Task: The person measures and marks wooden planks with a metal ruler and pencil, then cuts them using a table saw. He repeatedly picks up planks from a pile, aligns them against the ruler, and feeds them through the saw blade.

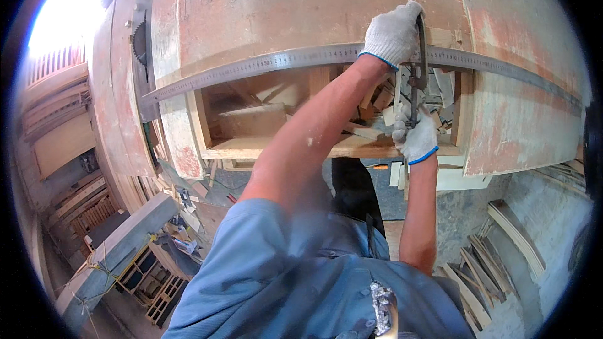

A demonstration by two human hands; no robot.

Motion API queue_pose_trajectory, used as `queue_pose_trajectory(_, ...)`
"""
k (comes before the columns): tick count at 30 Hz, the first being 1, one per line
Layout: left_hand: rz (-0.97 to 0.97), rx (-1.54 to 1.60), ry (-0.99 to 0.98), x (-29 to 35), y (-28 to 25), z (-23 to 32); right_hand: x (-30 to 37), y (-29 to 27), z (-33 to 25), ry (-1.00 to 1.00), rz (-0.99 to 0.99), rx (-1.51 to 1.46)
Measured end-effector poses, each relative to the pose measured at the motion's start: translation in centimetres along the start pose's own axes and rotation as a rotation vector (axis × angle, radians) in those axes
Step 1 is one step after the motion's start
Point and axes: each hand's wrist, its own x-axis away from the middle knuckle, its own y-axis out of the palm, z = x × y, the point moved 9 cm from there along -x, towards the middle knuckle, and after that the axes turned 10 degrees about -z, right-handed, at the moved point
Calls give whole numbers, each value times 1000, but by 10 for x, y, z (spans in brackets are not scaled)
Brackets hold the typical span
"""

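Note:
A dark metal screw clamp [422, 75] stands across the front edge of the worktable [301, 6], near a long steel ruler [251, 66]. My left hand [391, 34], in a white knit glove with a blue cuff, is closed round the clamp's far end. Its fingertips are partly hidden. Lower down, my right hand [419, 140], gloved alike, grips the clamp's near end by the screw. The ruler lies along the table's edge, over an open drawer-like wooden frame [276, 147], and passes under my left wrist. Wood offcuts [254, 119] fill the space inside that frame.
A toothed circular saw blade [139, 43] juts from the table at the left. A grey beam [119, 245] and wooden racks [166, 295] stand at lower left. Wood strips [483, 270] lean at lower right. An orange-handled tool [380, 167] lies below the frame.

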Motion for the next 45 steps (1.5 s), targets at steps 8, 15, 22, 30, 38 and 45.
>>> queue_pose_trajectory(8,-1,9,5,4,-6,12,-21,-27,-8,-3,-235,31)
queue_pose_trajectory(15,-56,23,-45,3,-4,10,-4,-28,-37,-377,54,573)
queue_pose_trajectory(22,-47,22,-24,2,-2,3,8,5,-9,-230,47,244)
queue_pose_trajectory(30,-26,-32,26,-5,4,2,-3,-6,1,-125,-2,-25)
queue_pose_trajectory(38,-8,13,39,2,-2,3,60,33,-40,-904,426,1695)
queue_pose_trajectory(45,-69,-21,-12,0,0,6,31,52,-31,-1032,597,1845)
